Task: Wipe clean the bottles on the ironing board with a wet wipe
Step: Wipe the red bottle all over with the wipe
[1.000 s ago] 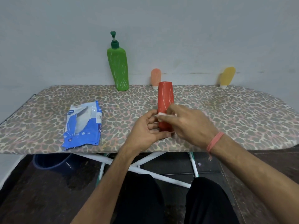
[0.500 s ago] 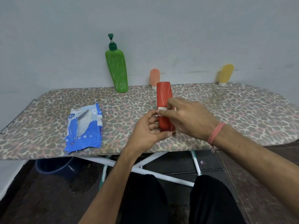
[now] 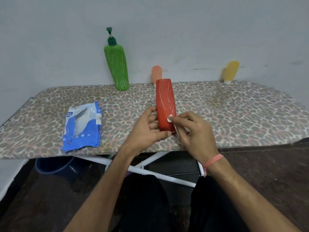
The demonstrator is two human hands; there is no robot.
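Observation:
A red bottle (image 3: 165,101) stands near the front edge of the leopard-print ironing board (image 3: 234,114). My left hand (image 3: 147,129) grips its lower part from the left. My right hand (image 3: 195,133) pinches a small white wet wipe (image 3: 169,118) against the bottle's lower right side. At the back by the wall stand a tall green pump bottle (image 3: 117,64), a small peach bottle (image 3: 156,73) and a small yellow bottle (image 3: 231,71).
A blue and white wet wipe pack (image 3: 83,126) lies open on the board's left part. Under the board are white metal legs (image 3: 150,171) and a dark blue bucket (image 3: 53,164) on the floor. My dark-trousered legs are below.
My right hand with the wipe has slid from the bottle's front, mid-height, over to its lower right side. My left hand keeps its grip.

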